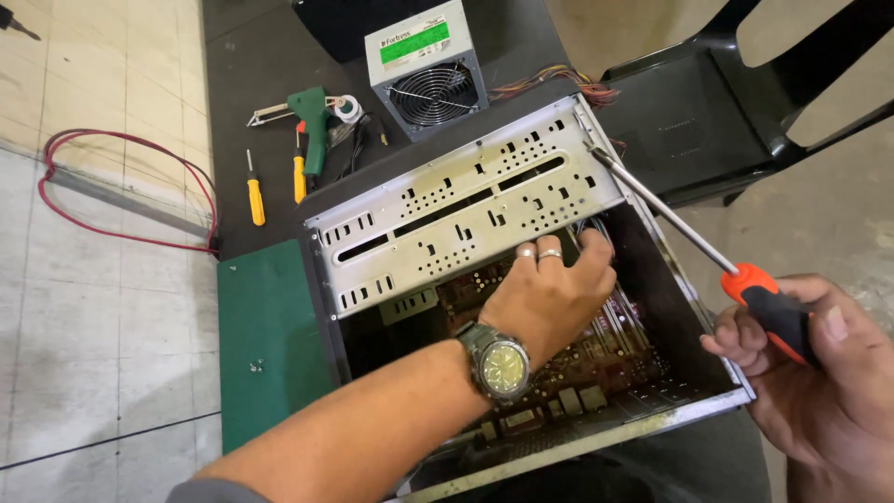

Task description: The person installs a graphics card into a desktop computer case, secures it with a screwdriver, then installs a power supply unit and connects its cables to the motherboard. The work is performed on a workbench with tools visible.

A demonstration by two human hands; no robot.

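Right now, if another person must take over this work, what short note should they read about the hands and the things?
Left hand: reaching inside the open computer case, fingers at the wires under the metal drive cage.
Right hand: holds the long screwdriver, tip at the cage's far corner.
Power supply unit sits outside the case, behind it. Circuit board is in the case.
Two yellow screwdrivers lie on the table.

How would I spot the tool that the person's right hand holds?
Start at the open metal computer case in the middle. At its right edge, the right hand grips a long screwdriver. Unlike the two small yellow screwdrivers lying left, its handle is orange and black.
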